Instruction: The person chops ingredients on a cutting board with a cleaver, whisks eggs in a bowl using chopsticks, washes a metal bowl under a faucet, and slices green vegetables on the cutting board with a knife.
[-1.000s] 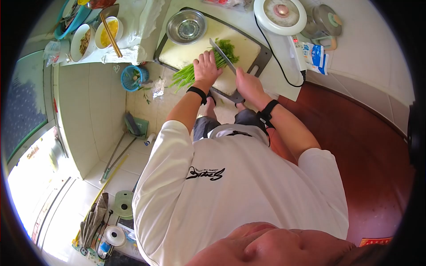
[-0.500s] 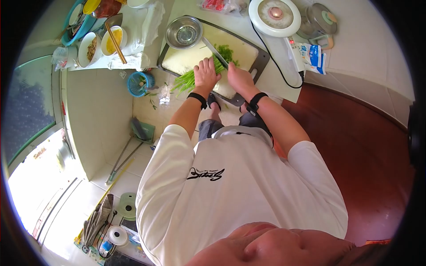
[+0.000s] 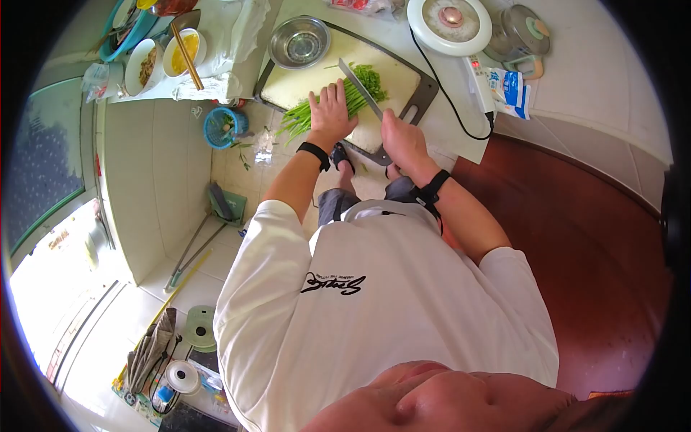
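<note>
My right hand (image 3: 406, 142) is wrapped round the handle of a kitchen knife (image 3: 362, 91). Its blade slants up and left over the bunch of thin green stalks (image 3: 298, 118). Across that bunch lies my left hand (image 3: 330, 114), fingers somewhat spread on the far side and thumb on the near side, holding it down. Cut green pieces (image 3: 370, 76) lie beyond the blade. All this rests on a pale cutting board (image 3: 288, 91) with a dark rim. A metal bowl (image 3: 300, 43) sits at the board's far left corner.
Left stand a bowl of yellow liquid (image 3: 180, 65) with chopsticks (image 3: 187, 59) across it and another bowl (image 3: 132, 74) of food. A blue basket (image 3: 216, 137) is on the floor. Right are a round white appliance (image 3: 471, 45), a power strip (image 3: 475, 83) with a cord, and a blue-white packet (image 3: 512, 93).
My right hand has drawn back toward me and slightly right with the knife, so more of the blade shows. My left hand stays on the stalks. The view has shifted a little.
</note>
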